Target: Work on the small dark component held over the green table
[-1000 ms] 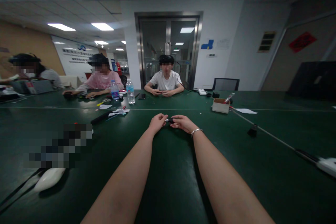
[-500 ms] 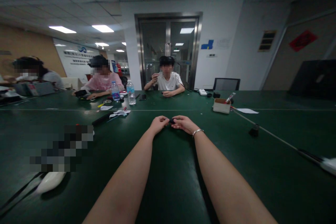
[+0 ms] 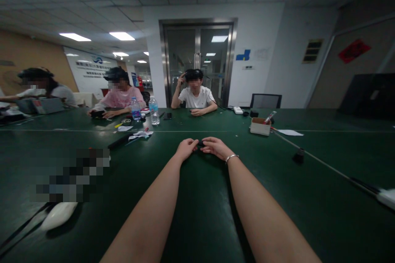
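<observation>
Both my arms stretch forward over the dark green table. A small black object sits between my hands, pinched from either side just above the tabletop. My left hand has its thumb and fingers closed on the object's left end. On the other side my right hand, with a silver bracelet at the wrist, grips its right end. The fingers cover much of the object, so its exact shape cannot be made out.
Two water bottles and crumpled paper lie ahead on the left. A small box with a pen-like item, a cable and a black brush-like piece are on the right. A white object lies near left. Three people sit across.
The black object shows less between my fingers, and my hands are slightly lower in view. The person opposite has raised a hand to the head.
</observation>
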{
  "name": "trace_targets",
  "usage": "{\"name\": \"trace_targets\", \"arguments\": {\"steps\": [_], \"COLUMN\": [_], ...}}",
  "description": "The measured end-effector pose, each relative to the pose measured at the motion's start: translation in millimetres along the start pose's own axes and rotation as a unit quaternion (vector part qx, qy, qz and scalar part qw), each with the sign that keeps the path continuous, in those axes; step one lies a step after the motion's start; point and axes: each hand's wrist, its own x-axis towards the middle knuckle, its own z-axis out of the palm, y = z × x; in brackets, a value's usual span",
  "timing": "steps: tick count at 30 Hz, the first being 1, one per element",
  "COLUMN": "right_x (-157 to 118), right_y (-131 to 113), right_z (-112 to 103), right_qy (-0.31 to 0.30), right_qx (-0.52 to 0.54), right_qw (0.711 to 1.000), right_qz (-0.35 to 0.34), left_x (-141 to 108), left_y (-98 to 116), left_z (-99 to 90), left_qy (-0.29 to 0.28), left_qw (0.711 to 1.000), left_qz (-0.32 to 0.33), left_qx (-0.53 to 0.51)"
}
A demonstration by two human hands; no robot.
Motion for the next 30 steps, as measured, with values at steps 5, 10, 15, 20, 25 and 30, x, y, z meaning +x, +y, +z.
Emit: {"name": "trace_targets", "arguments": {"steps": [5, 10, 15, 20, 25, 30], "right_x": [-0.2, 2.1, 3.8, 4.7, 4.8, 4.0], "right_y": [-0.3, 1.5, 2.0, 1.7, 1.8, 1.9], "right_z": [-0.4, -1.6, -1.5, -2.4, -2.7, -3.3], "right_qy": [-0.002, 0.004, 0.009, 0.007, 0.008, 0.012], "right_qx": [0.007, 0.008, 0.006, 0.012, 0.015, 0.011], "right_qw": [1.000, 1.000, 1.000, 1.000, 1.000, 1.000], "right_qz": [-0.003, 0.004, 0.013, 0.015, 0.014, 0.009], "left_x": [-1.5, -4.3, -9.5, -13.2, -12.4, -8.9], "left_y": [1.3, 6.7, 14.4, 18.3, 18.1, 14.2], "left_z": [-0.3, -1.5, -1.8, -2.4, -3.2, -3.3], "left_qy": [0.003, -0.005, -0.003, -0.010, -0.018, -0.017], "left_qw": [1.000, 0.999, 0.995, 0.994, 0.994, 0.994], "left_qz": [0.008, -0.001, 0.009, 0.032, 0.026, 0.013], "left_qx": [-0.013, -0.052, -0.100, -0.104, -0.108, -0.111]}}
